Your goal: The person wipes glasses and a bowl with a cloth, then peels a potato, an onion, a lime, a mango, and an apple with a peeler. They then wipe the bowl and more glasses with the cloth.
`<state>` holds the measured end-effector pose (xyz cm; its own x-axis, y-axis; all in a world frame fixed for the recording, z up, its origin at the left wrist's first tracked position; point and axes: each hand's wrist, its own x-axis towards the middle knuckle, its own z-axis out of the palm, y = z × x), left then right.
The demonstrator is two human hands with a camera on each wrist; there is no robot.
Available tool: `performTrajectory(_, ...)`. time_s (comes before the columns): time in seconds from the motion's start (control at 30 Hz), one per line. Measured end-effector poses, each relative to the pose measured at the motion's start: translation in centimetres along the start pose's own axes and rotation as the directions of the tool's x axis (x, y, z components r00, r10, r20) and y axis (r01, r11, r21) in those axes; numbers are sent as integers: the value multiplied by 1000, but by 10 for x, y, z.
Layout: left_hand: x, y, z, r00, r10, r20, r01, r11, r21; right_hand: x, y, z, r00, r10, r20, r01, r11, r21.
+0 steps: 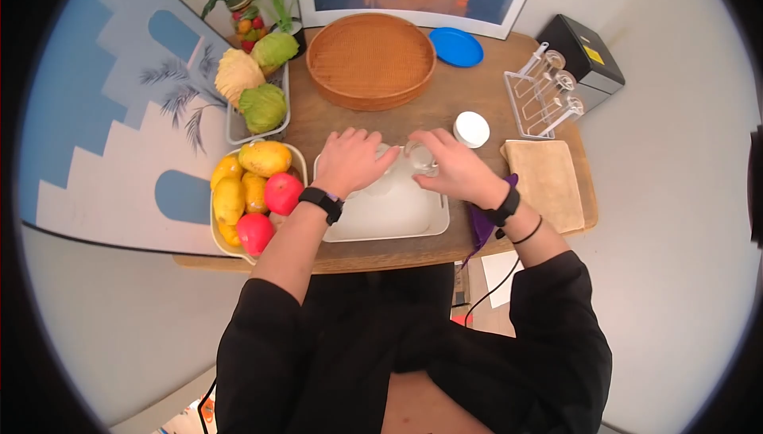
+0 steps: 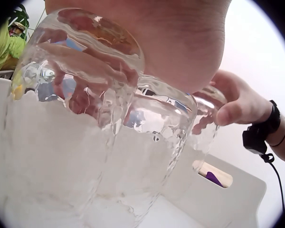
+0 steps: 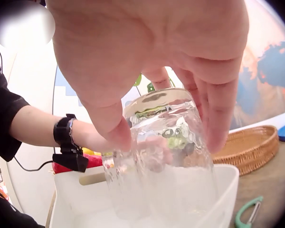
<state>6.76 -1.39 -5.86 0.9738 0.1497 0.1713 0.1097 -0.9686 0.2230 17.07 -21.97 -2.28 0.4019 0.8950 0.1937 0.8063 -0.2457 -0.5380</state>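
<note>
A white bin (image 1: 389, 215) with cut-out handles stands in front of me, and clear drinking glasses are upside down in it. From above, my right hand (image 1: 457, 170) grips one glass (image 3: 168, 137), thumb on one side and fingers on the other. My left hand (image 1: 350, 162) reaches over the bin and holds a second glass (image 2: 71, 90) near its upturned base, its fingers partly hidden. Between these two, a third glass (image 2: 159, 114) shows in the left wrist view, just under the edge of my left hand.
Left: a basket of mangoes (image 1: 266, 157) and red fruit, with leafy cabbages (image 1: 262, 106) behind. A round woven tray (image 1: 372, 56) and blue plate (image 1: 457, 47) lie at the back. Right: a white-lidded jar (image 1: 471, 129), glass rack (image 1: 540, 100), beige cloth (image 1: 544, 184) and purple cloth (image 1: 482, 227).
</note>
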Motion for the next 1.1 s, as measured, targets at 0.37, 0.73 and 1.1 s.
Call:
performTrajectory(0.37,5,2,2,1000,-4,0,4,1000,7,-19,80,-64,938,215,-271,-199,976,86)
performTrajectory(0.73,6,1,1,1000,11,13,-11,1000,-18,-106,351,-202,670,448,-592,-671,706,-225)
performTrajectory(1.1,2,-3,5,998,-19,-60,19,1000,-5,-118,362,-225,445,509,-736,-522,816,249)
